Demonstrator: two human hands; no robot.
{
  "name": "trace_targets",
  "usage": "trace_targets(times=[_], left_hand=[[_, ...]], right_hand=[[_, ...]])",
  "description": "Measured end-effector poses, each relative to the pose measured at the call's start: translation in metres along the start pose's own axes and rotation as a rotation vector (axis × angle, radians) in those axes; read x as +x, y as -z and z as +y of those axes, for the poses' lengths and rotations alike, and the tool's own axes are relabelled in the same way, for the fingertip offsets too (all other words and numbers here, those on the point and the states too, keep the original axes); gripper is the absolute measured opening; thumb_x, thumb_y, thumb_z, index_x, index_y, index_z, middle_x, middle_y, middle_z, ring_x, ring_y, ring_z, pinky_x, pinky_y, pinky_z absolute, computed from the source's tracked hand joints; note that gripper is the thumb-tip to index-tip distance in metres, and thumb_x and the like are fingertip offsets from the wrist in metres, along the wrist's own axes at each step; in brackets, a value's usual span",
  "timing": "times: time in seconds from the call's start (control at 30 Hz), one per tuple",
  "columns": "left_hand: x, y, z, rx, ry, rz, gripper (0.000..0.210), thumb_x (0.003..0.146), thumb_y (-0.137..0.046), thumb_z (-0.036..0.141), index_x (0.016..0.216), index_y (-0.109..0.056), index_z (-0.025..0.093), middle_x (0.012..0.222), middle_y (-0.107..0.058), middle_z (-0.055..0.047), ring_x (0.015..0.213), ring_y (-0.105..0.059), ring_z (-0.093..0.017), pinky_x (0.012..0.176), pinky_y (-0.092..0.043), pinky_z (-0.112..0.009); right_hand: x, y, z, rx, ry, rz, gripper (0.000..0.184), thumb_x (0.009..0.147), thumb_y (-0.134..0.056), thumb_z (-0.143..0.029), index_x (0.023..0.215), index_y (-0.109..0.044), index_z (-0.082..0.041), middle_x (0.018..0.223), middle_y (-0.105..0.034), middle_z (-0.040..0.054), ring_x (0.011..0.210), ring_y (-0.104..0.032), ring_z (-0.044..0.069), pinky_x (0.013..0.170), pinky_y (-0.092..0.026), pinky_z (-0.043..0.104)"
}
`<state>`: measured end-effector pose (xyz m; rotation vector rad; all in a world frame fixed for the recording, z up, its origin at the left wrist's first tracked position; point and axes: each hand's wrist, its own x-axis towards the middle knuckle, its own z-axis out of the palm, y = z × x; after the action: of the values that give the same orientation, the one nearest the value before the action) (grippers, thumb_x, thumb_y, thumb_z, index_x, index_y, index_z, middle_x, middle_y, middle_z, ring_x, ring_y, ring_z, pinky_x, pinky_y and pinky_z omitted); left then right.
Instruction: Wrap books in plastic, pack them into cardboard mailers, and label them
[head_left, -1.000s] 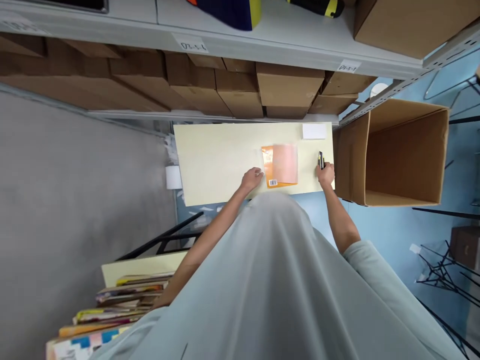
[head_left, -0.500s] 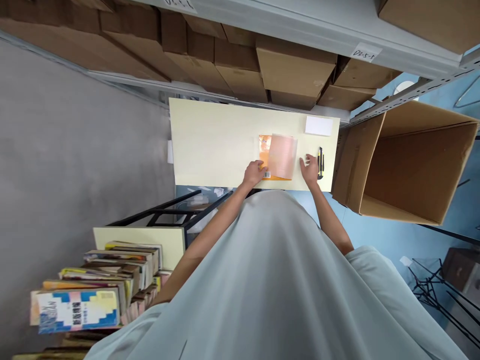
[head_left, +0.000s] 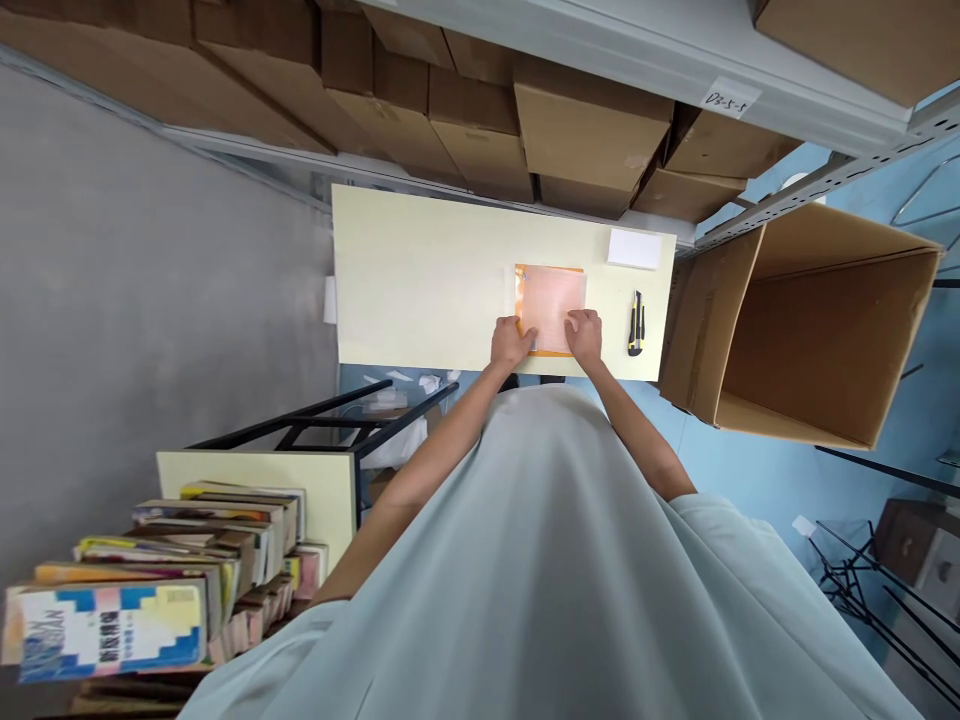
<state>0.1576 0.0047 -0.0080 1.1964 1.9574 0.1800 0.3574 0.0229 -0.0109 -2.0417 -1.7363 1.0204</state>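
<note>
An orange booklet (head_left: 551,354) lies on the pale yellow table (head_left: 427,280) in front of me. Over most of it is a pinkish, thin-looking sheet (head_left: 551,300); I cannot tell whether it is a loose cover or a page. At the lower left corner, my left hand (head_left: 511,342) has its fingers curled at the booklet's edge and its thumb across the front. My right hand (head_left: 584,336) is closed at the sheet's lower right edge, fingers bent over it. A black and yellow utility knife (head_left: 636,324) rests to the right of that hand.
A white box-like block (head_left: 634,249) sits at the table's back right. Beside the right end stands an open cardboard box (head_left: 814,330). Shelving with cardboard boxes (head_left: 592,125) runs along the back. Stacked books (head_left: 112,625) fill a stand at lower left.
My right hand has moved left, from beside the knife onto the pinkish sheet. That sheet now lies further left, covering more of the booklet. My left hand stays at the booklet's left edge.
</note>
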Motion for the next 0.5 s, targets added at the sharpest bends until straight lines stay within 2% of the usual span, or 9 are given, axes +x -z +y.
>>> trace_targets(times=[0.13,0.3,0.4,0.5], left_hand=[[0.002,-0.007,0.008,0.026,0.032,0.037,0.036,0.094,-0.078,0.04,0.119,-0.072,0.016,0.142,-0.06,-0.019,0.134,-0.062,-0.034,0.122,-0.047,-0.044],[0.008,-0.007,0.01,0.01,0.084,0.04,0.014,0.097,-0.071,0.033,0.099,-0.074,0.02,0.138,-0.062,-0.016,0.126,-0.065,-0.031,0.11,-0.055,-0.043],[0.01,-0.004,0.005,-0.008,0.098,0.02,0.009,0.094,-0.07,0.028,0.095,-0.076,0.021,0.134,-0.066,-0.013,0.111,-0.07,-0.027,0.106,-0.057,-0.04],[0.011,-0.003,0.0,-0.011,0.093,0.012,0.008,0.091,-0.07,0.023,0.094,-0.077,0.022,0.129,-0.07,-0.011,0.108,-0.072,-0.027,0.107,-0.057,-0.04]], right_hand=[[-0.003,-0.004,0.001,0.014,0.022,-0.02,0.034,0.103,-0.055,-0.025,0.129,-0.074,-0.014,0.14,-0.063,0.0195,0.13,-0.062,0.033,0.12,-0.05,0.049],[-0.004,0.0,0.002,0.033,0.024,-0.032,0.036,0.103,-0.057,-0.029,0.133,-0.071,-0.015,0.143,-0.062,0.0195,0.13,-0.064,0.031,0.121,-0.049,0.046],[-0.001,0.003,0.004,0.071,-0.097,0.034,0.041,0.102,-0.059,-0.034,0.139,-0.066,-0.017,0.147,-0.062,0.0205,0.128,-0.066,0.031,0.118,-0.052,0.047],[0.009,0.002,0.005,0.107,-0.273,0.039,0.05,0.096,-0.069,-0.039,0.139,-0.063,-0.015,0.138,-0.069,0.0211,0.123,-0.069,0.032,0.112,-0.055,0.047]])
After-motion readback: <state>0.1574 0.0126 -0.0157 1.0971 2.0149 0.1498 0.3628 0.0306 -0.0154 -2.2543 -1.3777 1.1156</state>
